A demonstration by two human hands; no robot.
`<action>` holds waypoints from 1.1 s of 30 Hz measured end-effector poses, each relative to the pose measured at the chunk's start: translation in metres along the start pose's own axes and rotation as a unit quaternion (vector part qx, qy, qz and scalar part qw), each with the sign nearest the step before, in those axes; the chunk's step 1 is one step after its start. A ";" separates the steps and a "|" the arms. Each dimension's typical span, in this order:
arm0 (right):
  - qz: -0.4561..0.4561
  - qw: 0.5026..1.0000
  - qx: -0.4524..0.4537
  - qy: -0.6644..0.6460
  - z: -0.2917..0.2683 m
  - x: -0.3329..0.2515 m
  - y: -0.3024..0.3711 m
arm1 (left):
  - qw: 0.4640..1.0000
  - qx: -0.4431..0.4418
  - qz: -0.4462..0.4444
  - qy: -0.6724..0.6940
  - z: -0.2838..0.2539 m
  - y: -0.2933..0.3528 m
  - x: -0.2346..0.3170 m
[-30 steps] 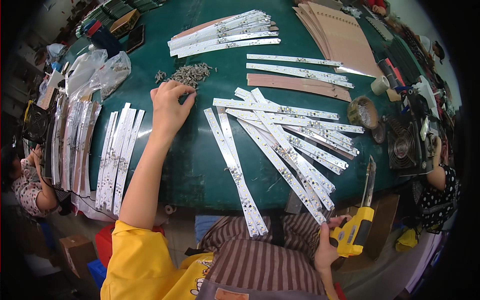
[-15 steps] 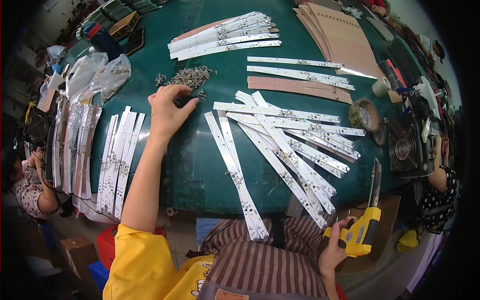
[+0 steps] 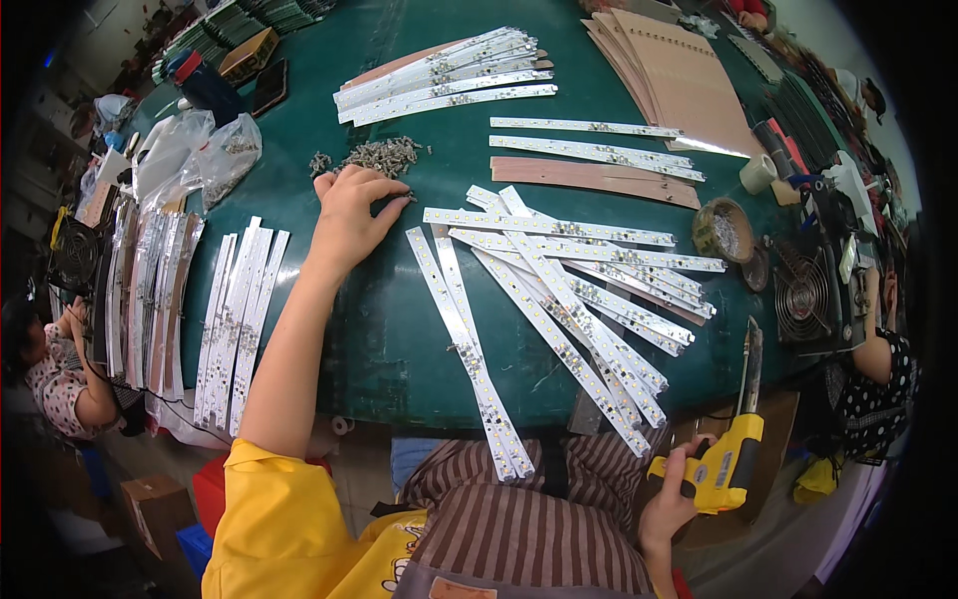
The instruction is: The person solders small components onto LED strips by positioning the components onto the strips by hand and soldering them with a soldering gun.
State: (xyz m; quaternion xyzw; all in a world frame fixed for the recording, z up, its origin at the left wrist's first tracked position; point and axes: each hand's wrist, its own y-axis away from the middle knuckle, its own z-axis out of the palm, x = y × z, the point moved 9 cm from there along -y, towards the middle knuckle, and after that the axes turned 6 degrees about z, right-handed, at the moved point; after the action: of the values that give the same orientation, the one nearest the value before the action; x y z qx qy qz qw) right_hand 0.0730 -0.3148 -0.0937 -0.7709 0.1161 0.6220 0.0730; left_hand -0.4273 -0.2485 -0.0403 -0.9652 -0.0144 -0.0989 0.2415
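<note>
Here, left hand (image 3: 356,216) outstretched, curled, right hand (image 3: 667,509) gripping yellow tool (image 3: 717,471).

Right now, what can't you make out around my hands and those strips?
Head view: whether your left hand pinches a part; too small to tell.
Head view: lower edge of the grey parts pile; partly behind that hand.
Head view: some right hand fingers; yellow tool hides them.
Head view: lower fanned strips; upper ones cover them.

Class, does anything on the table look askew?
Yes: the central white strips lie crisscrossed, some ends jutting past the near edge of the green table, while the left-hand strips lie side by side.
</note>
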 end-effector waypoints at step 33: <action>-0.047 0.995 -0.071 -0.055 0.005 -0.029 0.009 | 0.940 0.030 -0.115 0.320 -0.008 0.040 0.088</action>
State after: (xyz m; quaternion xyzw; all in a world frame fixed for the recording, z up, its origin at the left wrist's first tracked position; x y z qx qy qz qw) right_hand 0.0602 -0.3195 -0.0663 -0.7435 0.0314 0.6659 0.0531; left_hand -0.3395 -0.2895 -0.0341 -0.8667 -0.0500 -0.4293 0.2489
